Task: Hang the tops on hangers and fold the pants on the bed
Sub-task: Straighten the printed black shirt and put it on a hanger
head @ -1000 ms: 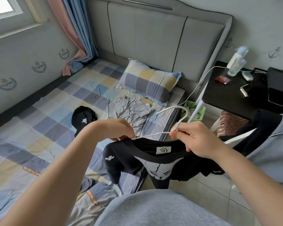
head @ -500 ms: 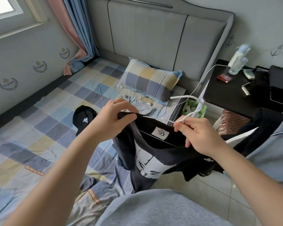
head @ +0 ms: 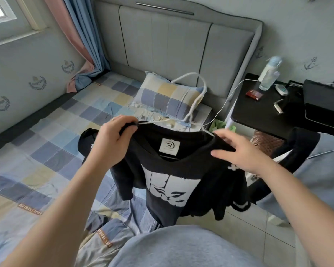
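Hanging item: black top (head: 174, 178) held in the air over the bed (head: 46, 151) edge on a white hanger (head: 196, 101), left hand (head: 112, 143) grip pinched on its left shoulder seam, right hand (head: 239, 153) fingers spread loose, smoothing the other shoulder to seat it.
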Demonstrator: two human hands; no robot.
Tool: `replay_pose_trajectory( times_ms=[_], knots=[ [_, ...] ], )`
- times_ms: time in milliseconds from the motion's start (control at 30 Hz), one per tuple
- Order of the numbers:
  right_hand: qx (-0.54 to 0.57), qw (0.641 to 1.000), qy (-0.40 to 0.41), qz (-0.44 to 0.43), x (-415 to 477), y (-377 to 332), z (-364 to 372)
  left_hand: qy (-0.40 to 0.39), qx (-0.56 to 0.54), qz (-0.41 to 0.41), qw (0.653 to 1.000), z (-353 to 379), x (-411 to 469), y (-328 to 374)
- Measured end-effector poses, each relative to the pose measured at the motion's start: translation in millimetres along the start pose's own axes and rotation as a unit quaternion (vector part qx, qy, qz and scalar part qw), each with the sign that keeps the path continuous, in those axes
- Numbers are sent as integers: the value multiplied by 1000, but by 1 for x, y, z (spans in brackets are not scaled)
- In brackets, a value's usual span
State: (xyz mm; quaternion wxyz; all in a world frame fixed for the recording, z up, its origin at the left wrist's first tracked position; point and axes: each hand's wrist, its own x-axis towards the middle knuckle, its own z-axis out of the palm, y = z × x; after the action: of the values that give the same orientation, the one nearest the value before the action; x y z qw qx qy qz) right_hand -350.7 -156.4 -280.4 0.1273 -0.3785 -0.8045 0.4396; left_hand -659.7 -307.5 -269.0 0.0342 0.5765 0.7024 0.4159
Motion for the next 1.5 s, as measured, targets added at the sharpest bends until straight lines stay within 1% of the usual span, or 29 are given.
replay_pose_trajectory(
  times_ms=[33,67,100,233,400,467,567,633,700,733,800,867,933,1000,1100,1133,1300,1400,1500],
  knots=[
    [12,998,-42,40,-2,9,-4,11,1,-11,1000,-3,1,-3],
    [12,995,-66,70,-3,18,-8,19,2,-23,1000,-5,3,-6],
    [-5,994,-71,83,-3,26,-11,23,0,-37,999,-7,3,-8],
    [-63,990,-82,99,0,41,-22,18,3,-56,998,-8,4,-16],
    [-89,982,-109,122,-1,30,-35,17,11,-56,998,-10,3,-26],
    [-113,983,-82,121,2,27,-39,12,17,-48,999,-12,2,-28],
    [-157,982,20,108,9,22,-43,-12,42,-20,999,-14,1,-33],
    [-161,978,108,73,12,18,-44,-18,82,10,996,-14,1,-37],
    [-131,978,163,24,11,12,-42,12,88,-6,996,-11,0,-38],
    [-118,978,170,11,10,11,-40,32,67,-32,997,-9,0,-37],
    [-126,977,171,-1,7,14,-36,62,6,-74,995,-6,-2,-31],
    [-115,980,163,7,6,22,-33,62,-39,-89,993,-4,-2,-24],
    [-46,987,154,26,2,23,-30,47,-65,-78,994,-1,-1,-17],
    [-4,986,166,6,-3,20,-24,27,-79,-56,995,2,2,-8],
    [-53,975,207,-59,-12,13,-14,0,-94,-42,995,11,9,4],
    [-58,973,215,-66,-15,13,-12,-9,-95,-38,995,15,12,6],
    [12,972,233,-3,-48,31,-20,-80,-120,-14,989,40,24,18],
    [43,966,245,65,-76,51,-29,-136,-157,-5,978,68,28,34],
    [60,963,243,99,-106,64,-34,-181,-181,1,967,100,30,50]
  ],
)
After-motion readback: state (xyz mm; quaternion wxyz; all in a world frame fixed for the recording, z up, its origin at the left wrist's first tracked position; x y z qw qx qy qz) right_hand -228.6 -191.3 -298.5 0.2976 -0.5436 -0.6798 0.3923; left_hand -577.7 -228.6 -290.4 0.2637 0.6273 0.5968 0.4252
